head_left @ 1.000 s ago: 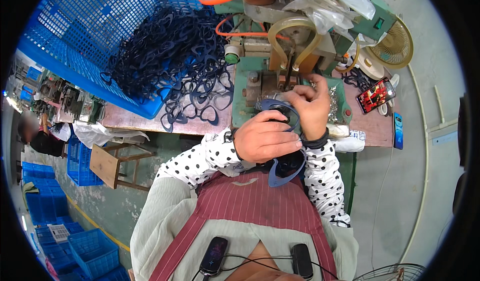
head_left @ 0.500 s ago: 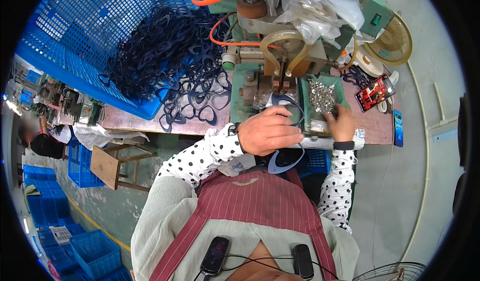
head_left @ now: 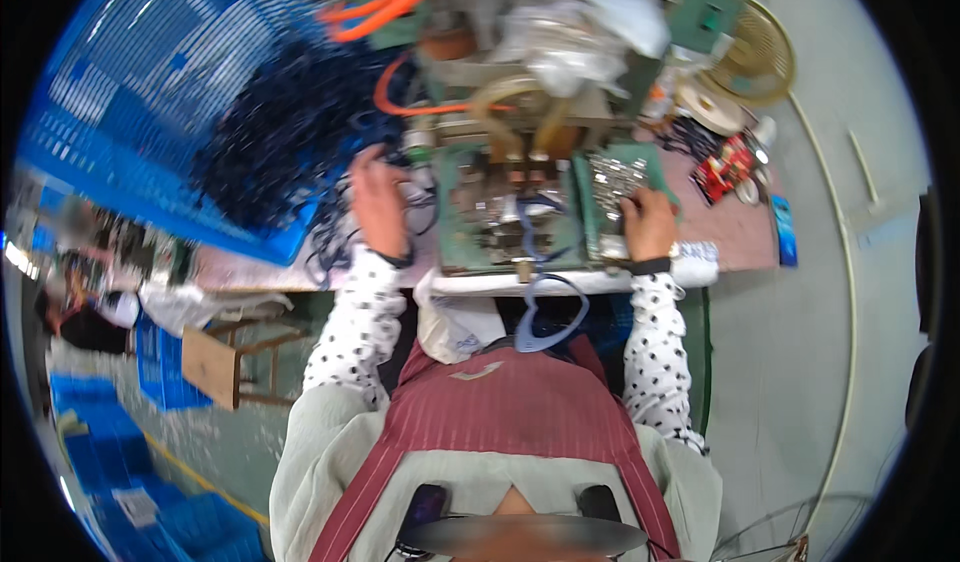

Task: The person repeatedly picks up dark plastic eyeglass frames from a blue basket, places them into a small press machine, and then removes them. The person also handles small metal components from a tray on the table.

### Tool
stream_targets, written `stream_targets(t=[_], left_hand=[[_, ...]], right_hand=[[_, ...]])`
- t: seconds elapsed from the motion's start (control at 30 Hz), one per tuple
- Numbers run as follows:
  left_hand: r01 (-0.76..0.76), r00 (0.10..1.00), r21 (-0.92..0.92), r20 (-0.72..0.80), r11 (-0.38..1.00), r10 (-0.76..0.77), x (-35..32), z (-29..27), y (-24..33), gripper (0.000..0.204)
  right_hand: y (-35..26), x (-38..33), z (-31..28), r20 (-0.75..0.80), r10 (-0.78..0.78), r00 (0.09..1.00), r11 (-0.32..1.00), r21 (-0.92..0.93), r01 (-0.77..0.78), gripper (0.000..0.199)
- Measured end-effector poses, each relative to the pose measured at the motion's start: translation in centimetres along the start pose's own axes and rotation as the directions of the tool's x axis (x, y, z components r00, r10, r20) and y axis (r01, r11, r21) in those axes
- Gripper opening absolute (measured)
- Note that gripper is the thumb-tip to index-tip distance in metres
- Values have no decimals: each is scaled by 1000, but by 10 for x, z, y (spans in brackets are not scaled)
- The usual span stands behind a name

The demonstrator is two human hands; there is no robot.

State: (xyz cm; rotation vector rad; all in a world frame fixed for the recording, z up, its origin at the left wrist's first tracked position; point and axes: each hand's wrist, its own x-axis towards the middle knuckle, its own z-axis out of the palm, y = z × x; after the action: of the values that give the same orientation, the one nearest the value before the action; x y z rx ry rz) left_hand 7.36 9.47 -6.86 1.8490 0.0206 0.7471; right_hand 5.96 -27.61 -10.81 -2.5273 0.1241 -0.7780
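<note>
My left hand (head_left: 380, 205), smeared by motion, reaches over the near edge of the dark blue looped strips (head_left: 285, 132), fingers stretched out; nothing shows in its grip. My right hand (head_left: 650, 225) is at the green tray (head_left: 655, 162), with thumb and fingers curled together beside the small shiny metal pieces (head_left: 615, 182). What those fingers pinch, if anything, is too small to tell. Between my hands, a blue looped strip (head_left: 552, 336) hangs over the table's front edge, its upper end lying under the press machine (head_left: 515, 152). Neither hand touches that strip.
A large blue plastic basket (head_left: 110, 112) tilts toward the table (head_left: 250, 270) at the left. Orange hoses (head_left: 400, 2) and clear plastic bags (head_left: 570, 37) surround the machine. Toward the right lie a phone (head_left: 722, 169), a blue packet (head_left: 784, 232) and a fan (head_left: 755, 57).
My left hand let go of the blue looped strip and moved left to the strips by the basket. The strip now hangs from the machine. My right hand stays at the tray.
</note>
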Motion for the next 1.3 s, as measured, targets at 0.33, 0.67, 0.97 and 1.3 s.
stream_targets(t=[0.33, 0.67, 0.97, 1.3], left_hand=[[802, 590, -170, 375, 572, -715, 28, -31, -103, 42], [715, 699, -402, 386, 572, -602, 19, -31, -41, 58], [409, 897, -191, 266, 892, -354, 4, -34, -3, 38], [20, 999, -148, -34, 989, -25, -6, -27, 54, 18]], right_hand=[[1, -2, 1, -187, 88, 978, 964, 264, -36, 9], [-12, 3, -13, -175, 59, 983, 956, 292, -5, 15], [-112, 14, -60, 110, -83, 990, 743, 670, -12, 19], [-150, 13, -53, 409, 39, 912, 584, 731, -353, 46]])
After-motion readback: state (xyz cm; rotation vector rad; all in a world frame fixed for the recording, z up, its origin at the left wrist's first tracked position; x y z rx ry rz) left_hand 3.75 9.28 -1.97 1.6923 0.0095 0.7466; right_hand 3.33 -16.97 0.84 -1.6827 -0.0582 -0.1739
